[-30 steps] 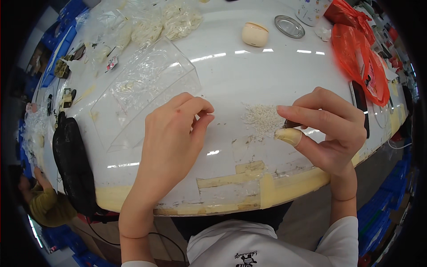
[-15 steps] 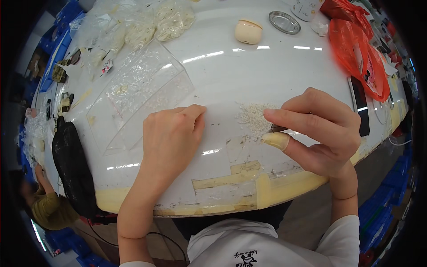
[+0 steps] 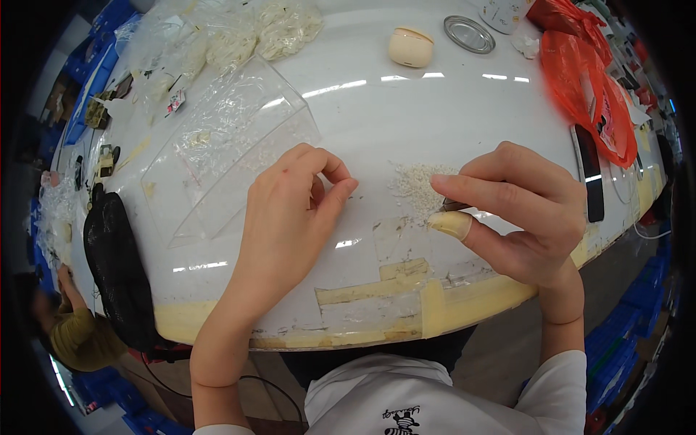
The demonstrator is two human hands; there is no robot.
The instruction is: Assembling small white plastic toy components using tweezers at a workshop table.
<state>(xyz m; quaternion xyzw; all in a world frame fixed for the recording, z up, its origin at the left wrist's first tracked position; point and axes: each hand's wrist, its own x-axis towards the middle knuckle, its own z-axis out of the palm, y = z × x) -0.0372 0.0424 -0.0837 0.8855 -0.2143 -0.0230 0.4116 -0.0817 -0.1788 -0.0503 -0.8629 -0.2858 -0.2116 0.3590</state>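
Observation:
A small pile of tiny white pieces (image 3: 415, 185) lies on the white table. Just right of it, my right hand (image 3: 525, 210) is closed, its thumb in a yellow finger cover (image 3: 451, 224). Thumb and fingers pinch a small dark metal piece (image 3: 454, 205), mostly hidden, so its kind cannot be told. Left of the pile, my left hand (image 3: 290, 210) is held with index finger and thumb bent together at their tips in a loop. Anything between those tips is too small to make out. Beyond this hand sits a clear plastic tray (image 3: 239, 174) with loose small bits.
Clear bags (image 3: 268, 32) lie at the far left, a black pouch (image 3: 116, 268) at the left edge. A cream round container (image 3: 411, 48) and a metal lid (image 3: 469, 35) stand far off. To the right are a phone (image 3: 588, 174) and a red plastic bag (image 3: 580, 87). Another person (image 3: 80, 326) sits left.
My left hand has turned and shifted slightly right; its thumb now shows, meeting the index finger. The right hand keeps its pinch almost in place. The view has shifted slightly.

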